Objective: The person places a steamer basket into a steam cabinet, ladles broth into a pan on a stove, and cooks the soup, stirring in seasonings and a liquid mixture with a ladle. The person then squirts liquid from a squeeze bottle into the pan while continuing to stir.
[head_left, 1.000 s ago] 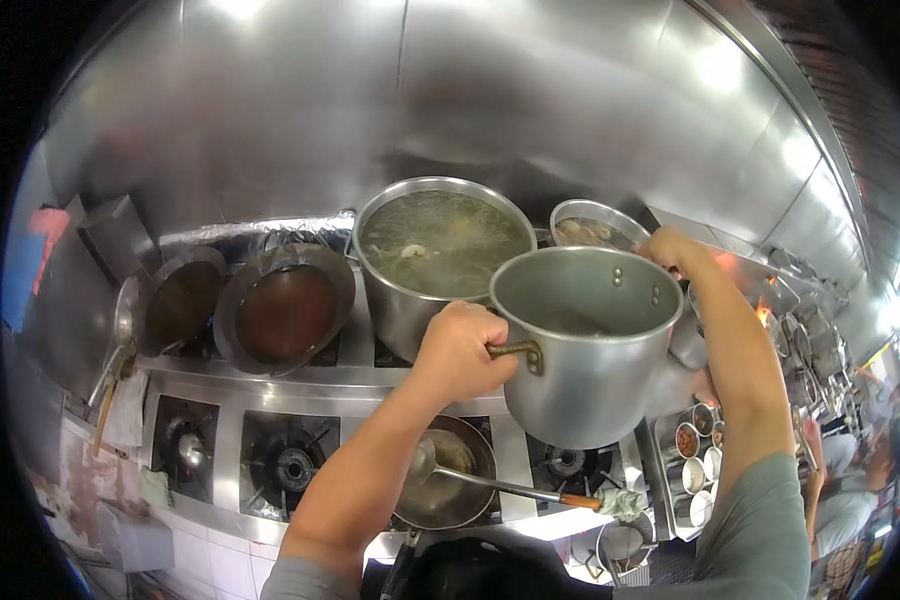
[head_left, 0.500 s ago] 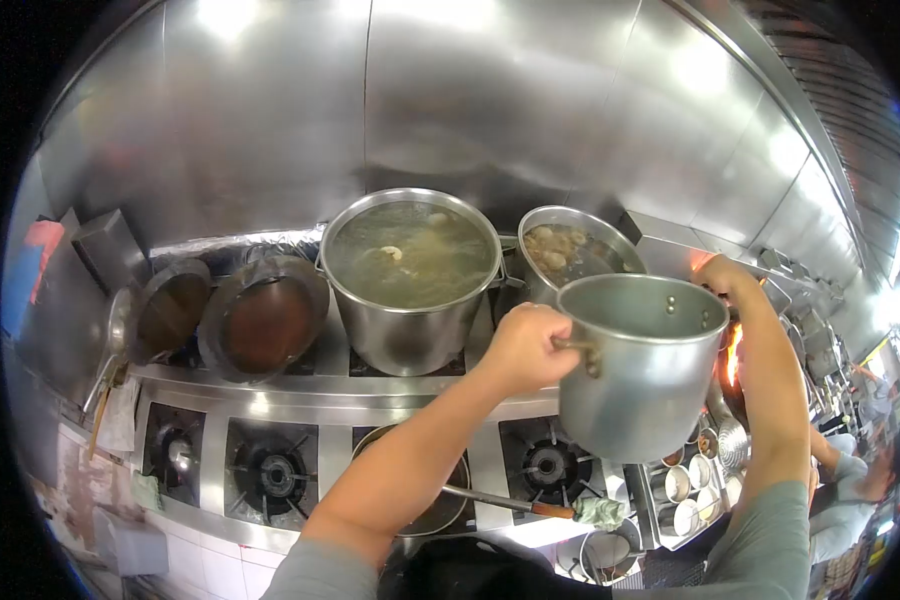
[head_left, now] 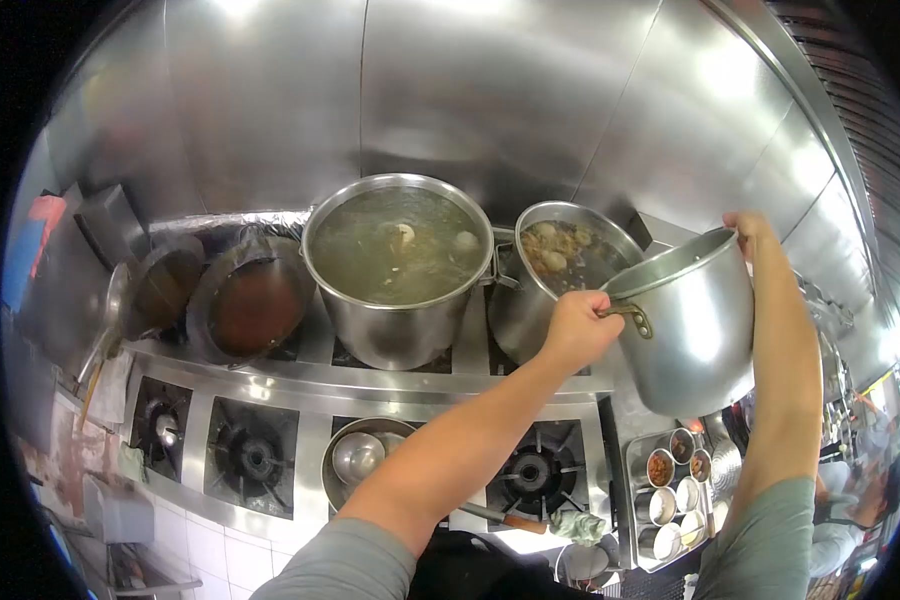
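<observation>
A large metal pot point(head_left: 705, 340) hangs in the air between my hands, tipped so its mouth leans toward the smaller stockpot point(head_left: 535, 330). My left hand point(head_left: 582, 328) is closed round the near loop handle. My right hand point(head_left: 755, 238) grips the far side at the rim; the handle there is hidden. The tipped pot's rim overlaps the stockpot's right edge in view, and I cannot tell whether they touch. Dark liquid with pale lumps fills that stockpot. Left of it stands a bigger stockpot point(head_left: 395, 325) of cloudy broth with pale pieces floating.
Two woks point(head_left: 202, 325) with brown liquid stand at the back left. Front burners point(head_left: 255, 460) line the near edge. A pan point(head_left: 335, 470) holds a metal ladle bowl point(head_left: 358, 458). A tray point(head_left: 635, 470) of small cups sits at right. Another person point(head_left: 840, 500) is far right.
The held pot has risen and tipped from upright toward the smaller stockpot. Both my hands have moved with it, my left one to the right and my right one upward.
</observation>
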`<action>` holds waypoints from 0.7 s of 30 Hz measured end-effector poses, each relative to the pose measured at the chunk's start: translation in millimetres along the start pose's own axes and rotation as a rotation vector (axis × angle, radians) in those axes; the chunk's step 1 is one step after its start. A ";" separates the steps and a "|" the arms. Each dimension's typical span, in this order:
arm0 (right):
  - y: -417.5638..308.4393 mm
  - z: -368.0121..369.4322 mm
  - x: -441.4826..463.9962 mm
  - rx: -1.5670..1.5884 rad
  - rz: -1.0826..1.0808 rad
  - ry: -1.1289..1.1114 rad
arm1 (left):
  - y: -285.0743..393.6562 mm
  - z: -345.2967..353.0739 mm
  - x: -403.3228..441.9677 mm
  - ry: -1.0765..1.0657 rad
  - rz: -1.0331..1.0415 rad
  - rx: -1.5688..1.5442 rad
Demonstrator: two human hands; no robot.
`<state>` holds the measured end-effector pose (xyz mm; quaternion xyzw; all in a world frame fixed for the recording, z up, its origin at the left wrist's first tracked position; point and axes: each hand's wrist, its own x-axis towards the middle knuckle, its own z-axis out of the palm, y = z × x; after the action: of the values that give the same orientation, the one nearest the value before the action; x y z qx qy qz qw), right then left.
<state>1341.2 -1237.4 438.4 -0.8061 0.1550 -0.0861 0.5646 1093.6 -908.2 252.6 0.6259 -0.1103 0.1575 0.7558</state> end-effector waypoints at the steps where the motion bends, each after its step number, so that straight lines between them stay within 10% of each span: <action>1: -8.8 4.9 3.8 0.092 0.103 -0.059 | -4.8 2.9 1.6 0.004 -0.004 0.000; 21: -95.5 95.9 -32.4 -0.201 -0.011 -0.046 | -64.8 36.7 5.4 0.139 -0.183 -0.397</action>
<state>1355.5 -1111.4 495.7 -0.8614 0.1452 -0.0545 0.4836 1124.1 -954.4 202.5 0.4598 -0.0294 0.1063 0.8812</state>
